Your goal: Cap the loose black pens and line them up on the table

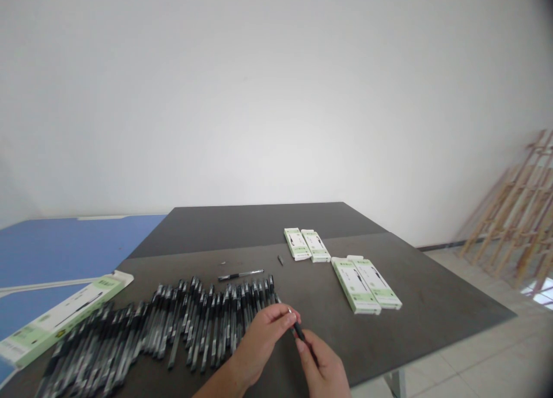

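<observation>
A pen with a black grip is held between both hands, over the front part of the dark table. My left hand pinches its upper end between thumb and fingertips, where a small bright part shows. Around the lower part of the pen, my right hand is closed, hiding much of the barrel. Just left of my hands lies a long row of clear-barrelled pens with black caps. A single pen rests crosswise behind that row, and a small dark piece lies farther back.
Two pairs of green-and-white pen boxes, a far pair and a nearer pair, lie on the dark table. Another long box sits at the left edge, beside a blue surface. Wooden frames lean at the right wall.
</observation>
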A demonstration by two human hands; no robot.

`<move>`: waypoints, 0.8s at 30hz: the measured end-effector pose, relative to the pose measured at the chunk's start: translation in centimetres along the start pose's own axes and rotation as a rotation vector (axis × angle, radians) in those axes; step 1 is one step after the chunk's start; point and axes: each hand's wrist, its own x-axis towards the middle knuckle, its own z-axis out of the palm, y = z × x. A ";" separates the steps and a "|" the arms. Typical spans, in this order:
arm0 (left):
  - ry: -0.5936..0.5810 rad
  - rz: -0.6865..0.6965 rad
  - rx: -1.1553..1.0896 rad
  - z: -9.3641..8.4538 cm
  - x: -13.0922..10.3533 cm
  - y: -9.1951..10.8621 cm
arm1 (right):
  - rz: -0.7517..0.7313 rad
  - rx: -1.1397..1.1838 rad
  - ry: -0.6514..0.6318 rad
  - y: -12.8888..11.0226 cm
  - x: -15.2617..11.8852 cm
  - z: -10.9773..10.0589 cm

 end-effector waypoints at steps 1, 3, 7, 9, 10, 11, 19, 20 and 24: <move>-0.034 -0.010 -0.003 0.0 -0.1 0.2 | 0.096 0.158 -0.068 -0.1 0.0 0.2; -0.098 -0.045 -0.073 0.1 -0.2 0.4 | 0.289 0.499 -0.249 -0.3 -0.1 0.6; -0.144 -0.099 -0.200 0.1 -0.3 0.3 | 0.394 0.740 -0.368 -0.4 0.0 1.2; -0.117 -0.091 -0.173 0.0 -0.3 0.1 | 0.305 0.606 -0.188 -0.2 0.1 1.3; -0.101 -0.083 -0.147 0.0 -0.2 -0.1 | 0.260 0.540 -0.094 -0.1 0.2 1.2; -0.090 -0.073 -0.125 0.0 -0.2 -0.2 | 0.237 0.506 -0.040 -0.1 0.2 1.1; -0.141 -0.081 -0.247 0.2 -0.2 -0.4 | 0.423 0.809 -0.373 -0.6 -0.1 1.2; -0.106 -0.080 -0.216 0.1 -0.2 -0.5 | 0.379 0.732 -0.275 -0.5 -0.1 1.3; -0.018 -0.061 -0.097 -0.1 -0.1 -0.6 | 0.230 0.470 0.022 0.1 0.2 1.4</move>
